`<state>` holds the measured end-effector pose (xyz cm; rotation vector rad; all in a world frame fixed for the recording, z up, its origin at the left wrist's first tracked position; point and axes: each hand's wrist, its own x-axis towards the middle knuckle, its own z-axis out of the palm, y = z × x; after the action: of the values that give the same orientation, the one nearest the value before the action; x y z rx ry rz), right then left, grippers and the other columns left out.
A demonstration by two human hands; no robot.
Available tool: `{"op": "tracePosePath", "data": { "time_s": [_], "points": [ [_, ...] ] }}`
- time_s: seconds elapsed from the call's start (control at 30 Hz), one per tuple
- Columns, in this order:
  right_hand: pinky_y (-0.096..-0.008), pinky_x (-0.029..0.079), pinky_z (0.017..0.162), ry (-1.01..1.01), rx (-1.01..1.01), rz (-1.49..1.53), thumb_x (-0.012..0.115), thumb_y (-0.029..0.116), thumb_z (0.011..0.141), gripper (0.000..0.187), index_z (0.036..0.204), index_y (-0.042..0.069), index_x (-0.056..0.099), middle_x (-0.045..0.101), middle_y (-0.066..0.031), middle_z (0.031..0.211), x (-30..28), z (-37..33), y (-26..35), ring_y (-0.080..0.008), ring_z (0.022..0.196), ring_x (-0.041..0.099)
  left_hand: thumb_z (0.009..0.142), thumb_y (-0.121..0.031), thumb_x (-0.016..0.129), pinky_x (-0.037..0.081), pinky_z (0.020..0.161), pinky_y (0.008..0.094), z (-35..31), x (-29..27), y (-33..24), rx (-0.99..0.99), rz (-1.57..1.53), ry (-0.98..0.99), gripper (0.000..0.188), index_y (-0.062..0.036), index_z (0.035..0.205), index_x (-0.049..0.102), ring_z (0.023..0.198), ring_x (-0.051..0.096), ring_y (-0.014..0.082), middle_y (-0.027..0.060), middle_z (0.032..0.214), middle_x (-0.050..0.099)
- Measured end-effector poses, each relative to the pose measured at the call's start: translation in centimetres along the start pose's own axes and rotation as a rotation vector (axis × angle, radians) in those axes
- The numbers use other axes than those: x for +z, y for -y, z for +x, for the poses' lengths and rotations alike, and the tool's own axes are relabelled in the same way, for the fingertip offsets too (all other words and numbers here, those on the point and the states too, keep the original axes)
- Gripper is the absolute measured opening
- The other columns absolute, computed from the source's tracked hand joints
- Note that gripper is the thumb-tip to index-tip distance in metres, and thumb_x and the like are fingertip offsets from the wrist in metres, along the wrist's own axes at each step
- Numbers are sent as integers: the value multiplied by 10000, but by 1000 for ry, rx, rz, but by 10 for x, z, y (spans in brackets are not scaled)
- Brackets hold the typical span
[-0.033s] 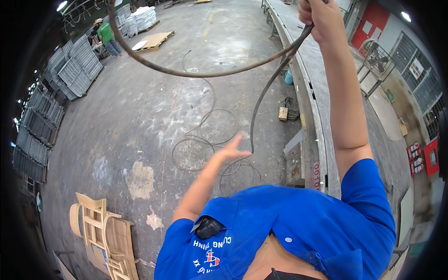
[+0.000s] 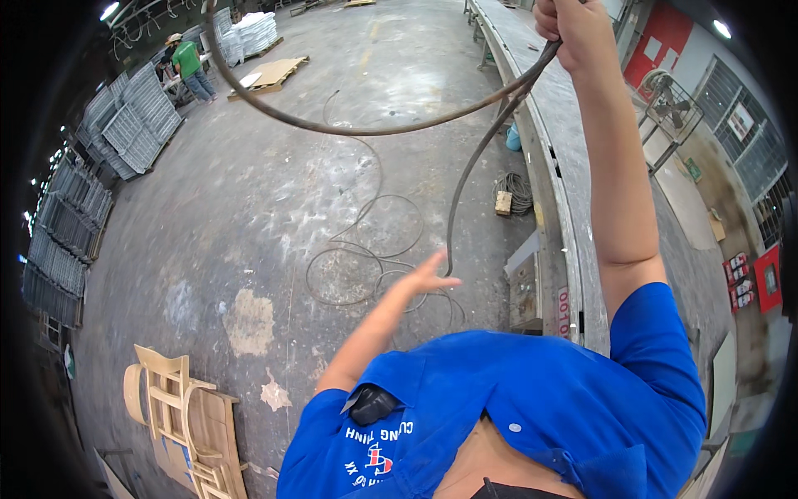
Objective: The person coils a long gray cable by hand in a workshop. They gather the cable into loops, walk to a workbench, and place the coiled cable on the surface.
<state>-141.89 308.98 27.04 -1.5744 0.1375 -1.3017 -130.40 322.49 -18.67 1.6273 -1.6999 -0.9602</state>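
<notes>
My right hand (image 2: 573, 32) is raised at the top right, its fingers wrapped round a dark cable (image 2: 357, 130). From that fist the cable swings left in a wide loop, partly beyond the upper edge. Another length of it hangs down past my left hand (image 2: 426, 276). That hand is open, fingers and thumb spread, right beside the hanging length; whether it touches the cable I cannot tell. Below, thinner-looking coils (image 2: 341, 279) lie loosely on the concrete floor, partly hidden by my left hand and forearm.
A long conveyor-like bench (image 2: 555, 191) runs along my right. By its foot are a bundled cord (image 2: 519, 195) and a blue container (image 2: 514, 137). Wooden chair frames (image 2: 179, 399) stand at lower left. Stacked metal racks (image 2: 137, 125) line the left, where a person in green (image 2: 188, 62) stands.
My left hand has shifted slightly to the right and down, toward the hanging cable. The big loop has swung a little to the right; my right hand keeps its hold.
</notes>
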Motion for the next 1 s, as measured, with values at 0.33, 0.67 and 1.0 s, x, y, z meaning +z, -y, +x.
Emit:
{"op": "tracePosePath", "data": {
  "time_s": [0.33,0.67,1.0],
  "points": [
    [-202,203,384,-128,-142,-90,537,242,884,170,814,92,499,275,72,546,-100,30,71,-35,430,245,773,-351,607,445,764,360,-3,20,145,-215,217,-21,367,-25,943,598,859,582,298,172,910,616],
    [-263,286,387,-665,229,-841,616,522,757,454,652,96,499,407,33,496,-266,-39,-37,-93,406,378,885,-274,509,345,416,237,-65,-153,102,-197,-1105,-617,190,-133,765,465,469,415,95,-18,591,421],
    [-227,280,350,-107,919,-184,614,432,800,390,832,75,460,424,20,575,-91,-160,-241,-70,417,370,889,-101,475,403,534,233,50,-75,-121,246,-848,-613,285,-47,1166,435,587,459,88,-1,741,478]
  ]
}}
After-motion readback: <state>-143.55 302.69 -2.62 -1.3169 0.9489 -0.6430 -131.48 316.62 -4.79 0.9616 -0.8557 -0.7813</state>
